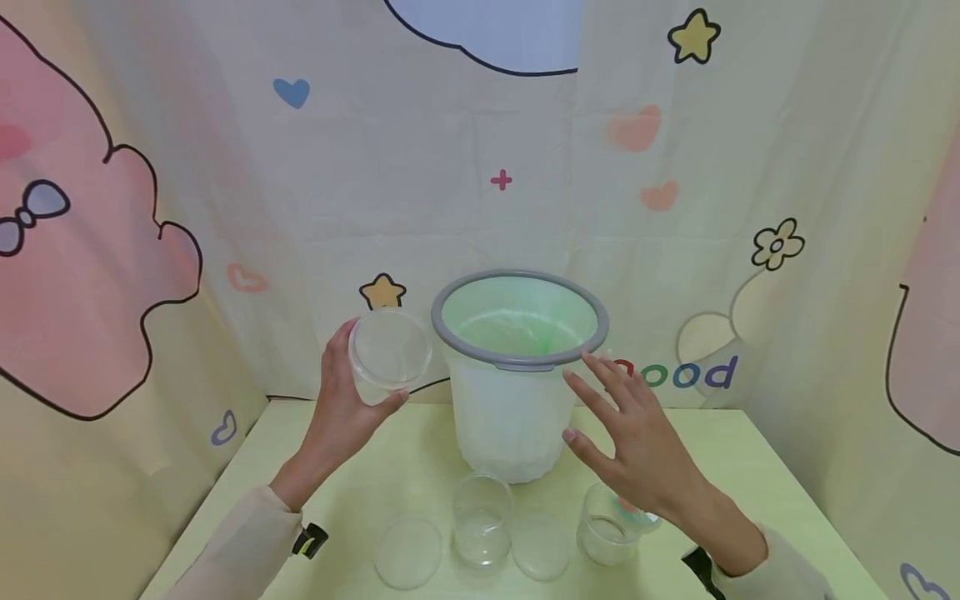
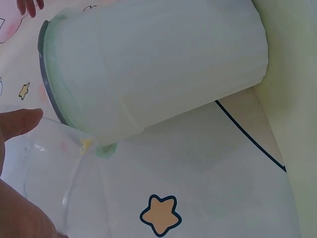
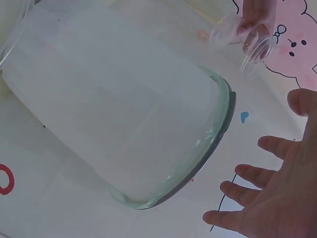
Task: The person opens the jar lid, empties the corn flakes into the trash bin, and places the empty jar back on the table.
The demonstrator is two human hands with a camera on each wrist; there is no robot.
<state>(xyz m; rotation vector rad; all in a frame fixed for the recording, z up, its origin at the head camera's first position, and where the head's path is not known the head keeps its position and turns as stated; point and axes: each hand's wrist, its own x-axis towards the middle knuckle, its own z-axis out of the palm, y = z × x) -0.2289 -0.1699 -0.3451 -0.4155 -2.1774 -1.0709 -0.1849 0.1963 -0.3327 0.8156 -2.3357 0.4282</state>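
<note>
My left hand point(image 1: 343, 417) holds a clear round plastic container point(image 1: 390, 350) up at its sides, thumb below and fingers behind, left of the trash bin. The white bin point(image 1: 510, 417) stands upright, with a grey rim and a pale green bag lining it. Held level with the bin's upper part, the container point(image 2: 64, 168) tilts in the left wrist view. At the bin's right side, my right hand point(image 1: 648, 450) has its fingers spread and grips nothing. The right wrist view shows that hand point(image 3: 277, 183) beside the grey rim point(image 3: 198, 171).
On the pale yellow table point(image 1: 345, 467), a clear jar point(image 1: 482, 525) stands before the bin between two flat clear discs, one left point(image 1: 408, 553) and one right point(image 1: 540, 547). Another clear jar point(image 1: 607, 529) stands under my right hand, with something coloured beside it. Printed curtains point(image 1: 360, 183) surround the table.
</note>
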